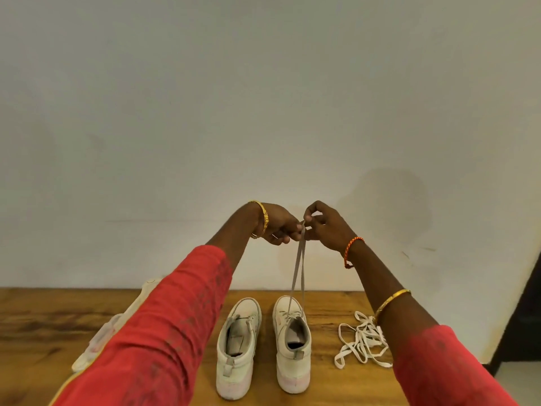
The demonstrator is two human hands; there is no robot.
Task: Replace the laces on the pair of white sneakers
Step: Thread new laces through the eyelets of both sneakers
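Well below the grip, a wooden table [328, 309] bears both white sneakers [237, 347]. The right-hand shoe [292, 341] feeds its lace [298, 265] up to the left hand [279, 227] and right hand [325, 227], both pinching the ends level, likely to even them. Loose white laces [361, 342] lie lower right.

Your two sneakers [263, 344] stand side by side on the worktop [325, 312]; loose laces [361, 341] lie right, a bag [99, 338] left.
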